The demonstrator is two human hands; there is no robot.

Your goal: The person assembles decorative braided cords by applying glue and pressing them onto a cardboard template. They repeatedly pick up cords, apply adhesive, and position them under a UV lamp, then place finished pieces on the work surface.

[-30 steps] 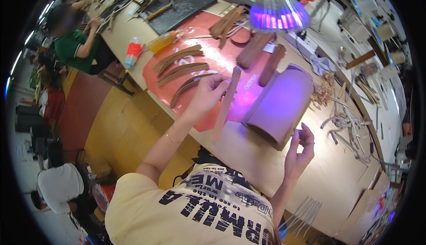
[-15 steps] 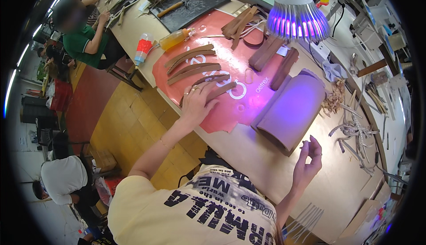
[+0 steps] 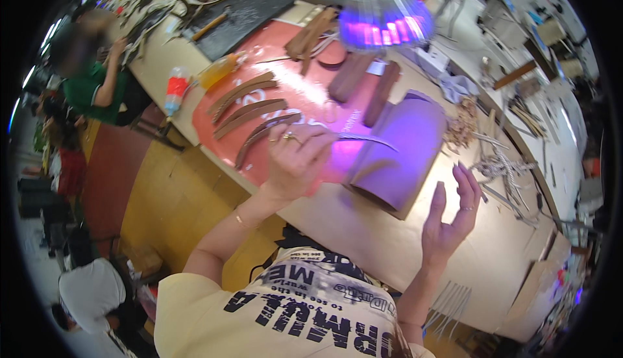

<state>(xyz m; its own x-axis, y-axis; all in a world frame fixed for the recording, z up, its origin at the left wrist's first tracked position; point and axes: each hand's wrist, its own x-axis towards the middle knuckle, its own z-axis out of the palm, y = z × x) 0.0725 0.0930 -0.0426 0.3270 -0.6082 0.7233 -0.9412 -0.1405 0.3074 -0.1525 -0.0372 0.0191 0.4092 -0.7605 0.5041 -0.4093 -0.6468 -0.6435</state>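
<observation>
My left hand (image 3: 295,162) is closed on one end of a narrow leather strip (image 3: 368,138), raised above the red sheet. The strip's free end points right toward a brown half-round block (image 3: 405,153). Beside that block, my right hand (image 3: 451,218) is in the air, fingers apart and holding nothing. Left of my left hand, several curved brown strips lie on the red sheet (image 3: 214,114), including a top strip (image 3: 243,90), a middle strip (image 3: 250,118) and a lower strip (image 3: 259,135) close to my fingers.
A lit purple lamp (image 3: 386,24) hangs over the table. Bundled brown strips (image 3: 350,77) lie beneath it. Bottles with red (image 3: 176,92) and amber (image 3: 217,71) contents are at left. Braided cords (image 3: 503,170) lie at right. A person in green (image 3: 91,88) sits at far left.
My left hand has lifted a strip off the red sheet and swung it rightward. My right hand has opened wider. The whole view has shifted slightly.
</observation>
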